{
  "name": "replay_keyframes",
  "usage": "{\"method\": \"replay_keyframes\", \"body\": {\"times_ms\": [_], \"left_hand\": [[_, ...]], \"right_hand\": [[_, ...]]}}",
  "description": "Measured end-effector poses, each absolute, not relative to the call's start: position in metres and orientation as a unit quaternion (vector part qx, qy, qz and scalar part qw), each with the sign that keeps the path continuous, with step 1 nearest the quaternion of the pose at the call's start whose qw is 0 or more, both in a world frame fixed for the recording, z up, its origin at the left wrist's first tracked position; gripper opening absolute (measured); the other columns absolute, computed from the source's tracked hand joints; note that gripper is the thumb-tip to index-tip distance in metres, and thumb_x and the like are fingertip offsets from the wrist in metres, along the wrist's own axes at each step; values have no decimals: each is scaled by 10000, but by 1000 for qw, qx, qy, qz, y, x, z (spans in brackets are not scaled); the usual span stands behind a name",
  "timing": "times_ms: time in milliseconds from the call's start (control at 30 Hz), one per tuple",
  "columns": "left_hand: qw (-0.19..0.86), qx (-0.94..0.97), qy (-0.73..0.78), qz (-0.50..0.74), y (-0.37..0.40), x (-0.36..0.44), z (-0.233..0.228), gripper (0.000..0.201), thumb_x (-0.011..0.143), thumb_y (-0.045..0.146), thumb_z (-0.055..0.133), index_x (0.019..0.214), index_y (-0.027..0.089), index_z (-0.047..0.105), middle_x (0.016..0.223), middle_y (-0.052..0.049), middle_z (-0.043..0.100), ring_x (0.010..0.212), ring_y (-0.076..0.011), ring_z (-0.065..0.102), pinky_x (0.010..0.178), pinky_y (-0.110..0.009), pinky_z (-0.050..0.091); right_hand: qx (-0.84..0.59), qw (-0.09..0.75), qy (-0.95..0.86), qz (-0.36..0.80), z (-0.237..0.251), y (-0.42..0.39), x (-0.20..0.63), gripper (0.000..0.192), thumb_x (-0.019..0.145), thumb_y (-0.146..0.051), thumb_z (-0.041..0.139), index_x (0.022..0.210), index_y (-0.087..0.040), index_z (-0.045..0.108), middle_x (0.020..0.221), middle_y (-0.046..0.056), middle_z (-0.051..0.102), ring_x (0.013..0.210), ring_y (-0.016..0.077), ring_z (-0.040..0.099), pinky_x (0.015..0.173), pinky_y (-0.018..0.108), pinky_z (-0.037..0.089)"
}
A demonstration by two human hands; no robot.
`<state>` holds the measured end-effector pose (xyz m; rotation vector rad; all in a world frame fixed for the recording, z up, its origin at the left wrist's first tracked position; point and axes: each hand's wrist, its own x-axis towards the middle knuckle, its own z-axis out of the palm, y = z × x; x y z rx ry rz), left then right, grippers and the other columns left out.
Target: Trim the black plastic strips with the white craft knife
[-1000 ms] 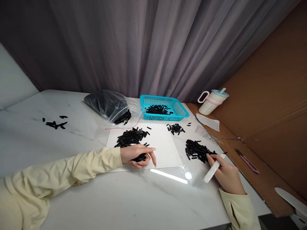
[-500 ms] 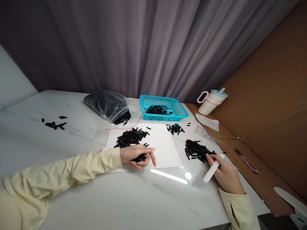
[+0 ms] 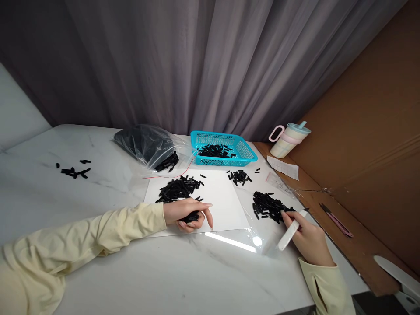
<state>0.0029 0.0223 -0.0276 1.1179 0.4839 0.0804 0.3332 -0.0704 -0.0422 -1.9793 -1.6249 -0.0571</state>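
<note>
My left hand (image 3: 190,214) rests on the front of a white sheet (image 3: 226,205), its fingers curled around several small black slender pieces (image 3: 191,217). Just behind it on the sheet lies a heap of the same black pieces (image 3: 179,188). My right hand (image 3: 308,238) grips a white bar-shaped tool (image 3: 289,235) with a dark pointed end; its exact kind is unclear. The thumb and fingertip of that hand touch the edge of another black pile (image 3: 269,204) at the right. Whether a piece is pinched there is hard to make out.
Behind the sheet stand a blue plastic basket (image 3: 247,155) of black pieces and a clear bag (image 3: 144,144) of dark material. Smaller groups (image 3: 240,176) lie around. At the right are a tumbler (image 3: 288,141), a paper slip (image 3: 282,167) and pink-handled scissors or snips (image 3: 339,224).
Both hands keep the same pose and place. The whole view has shifted very slightly; nothing has visibly been picked up or put down.
</note>
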Motion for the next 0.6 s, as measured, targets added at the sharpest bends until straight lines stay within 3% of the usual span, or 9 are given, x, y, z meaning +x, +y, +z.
{"method": "replay_keyframes", "body": {"times_ms": [600], "left_hand": [[835, 501, 224, 41, 24, 3, -31, 444, 874, 451, 414, 794, 78, 640, 432, 56, 367, 275, -39, 236, 279, -170, 108]], "right_hand": [[-725, 277, -629, -46, -47, -74, 338, 321, 818, -486, 443, 725, -205, 568, 459, -12, 496, 398, 133, 395, 433, 227, 378]]}}
